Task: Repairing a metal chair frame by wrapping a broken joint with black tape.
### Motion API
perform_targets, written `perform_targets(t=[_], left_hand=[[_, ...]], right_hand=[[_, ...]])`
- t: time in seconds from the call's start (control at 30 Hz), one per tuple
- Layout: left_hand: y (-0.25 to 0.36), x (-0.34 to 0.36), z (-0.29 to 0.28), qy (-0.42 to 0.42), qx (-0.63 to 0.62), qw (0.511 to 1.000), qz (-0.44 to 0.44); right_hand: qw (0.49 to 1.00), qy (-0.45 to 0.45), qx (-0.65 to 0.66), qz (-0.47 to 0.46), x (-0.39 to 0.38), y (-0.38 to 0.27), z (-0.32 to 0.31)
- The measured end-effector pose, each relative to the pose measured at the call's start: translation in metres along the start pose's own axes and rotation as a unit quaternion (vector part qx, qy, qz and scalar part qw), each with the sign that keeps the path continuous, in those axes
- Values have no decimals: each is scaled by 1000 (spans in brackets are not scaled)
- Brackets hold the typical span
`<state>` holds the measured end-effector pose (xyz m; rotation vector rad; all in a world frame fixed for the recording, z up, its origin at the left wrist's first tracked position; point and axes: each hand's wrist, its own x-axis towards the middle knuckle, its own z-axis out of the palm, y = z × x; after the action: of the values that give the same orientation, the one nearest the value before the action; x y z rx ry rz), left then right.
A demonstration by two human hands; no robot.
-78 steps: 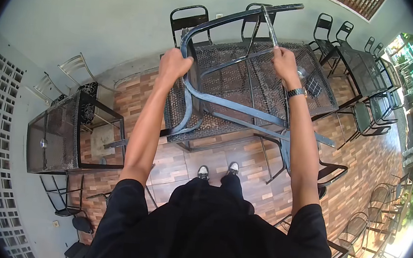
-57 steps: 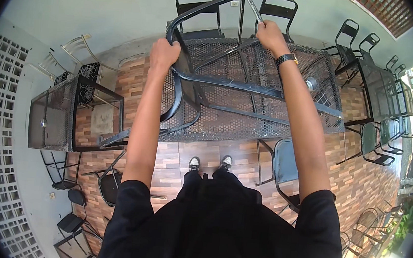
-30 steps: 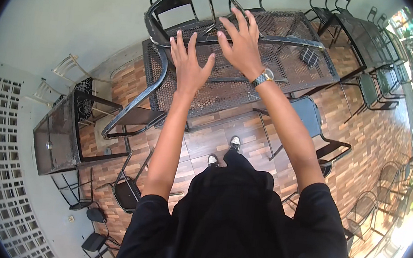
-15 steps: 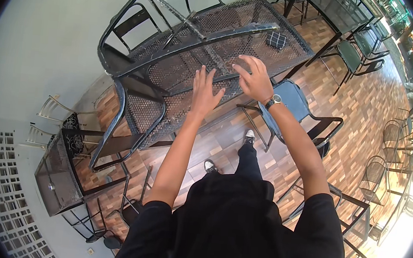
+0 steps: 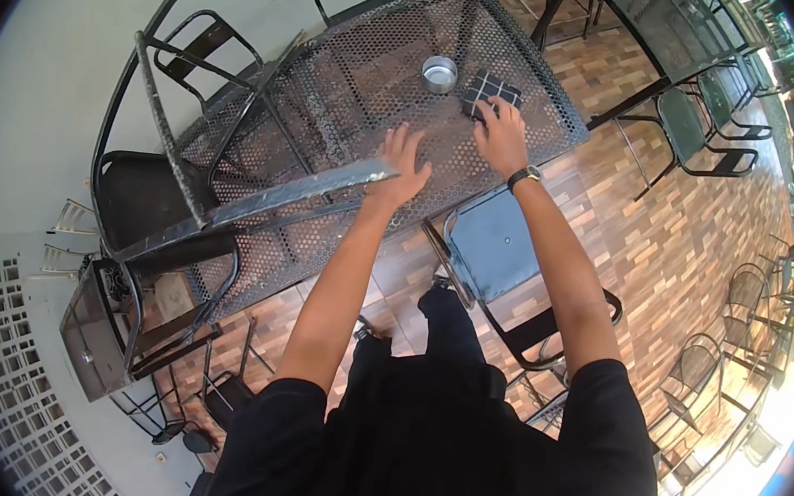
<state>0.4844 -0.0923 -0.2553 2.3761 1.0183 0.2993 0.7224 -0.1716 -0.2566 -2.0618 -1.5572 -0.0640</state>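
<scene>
Here, right hand (image 5: 501, 136) touches a dark checked square holder (image 5: 488, 91); left hand (image 5: 403, 163) spread open.

Mesh table (image 5: 354, 100) at 12 o'clock. Upturned chair (image 5: 201, 200) on it at 10. Metal cup (image 5: 440, 73) and square holder (image 5: 488, 92) at 1, side by side. Chair (image 5: 501, 258) beneath near edge, before person.

Dark perforated metal counter (image 5: 357, 62), upturned metal chair (image 5: 229, 203) laid across its left part, small round metal bowl (image 5: 440, 73) and dark gridded square block (image 5: 488, 91) set just beside each other near its far end
</scene>
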Motion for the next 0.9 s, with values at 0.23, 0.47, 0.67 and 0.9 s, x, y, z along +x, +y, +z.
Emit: perform_targets(t=[0.23, 0.47, 0.67, 0.9], left_hand=[[10, 17, 22, 17, -40, 998, -44], [-30, -12, 10, 20, -39, 996, -75], [-48, -45, 5, 66, -49, 995, -58], [-4, -85, -78, 64, -75, 993, -62]], right_hand=[[968, -173, -115, 140, 62, 111, 43], [918, -325, -75, 214, 78, 106, 61], [916, -294, 54, 269, 51, 98, 73], [847, -174, 403, 299, 51, 15, 9]])
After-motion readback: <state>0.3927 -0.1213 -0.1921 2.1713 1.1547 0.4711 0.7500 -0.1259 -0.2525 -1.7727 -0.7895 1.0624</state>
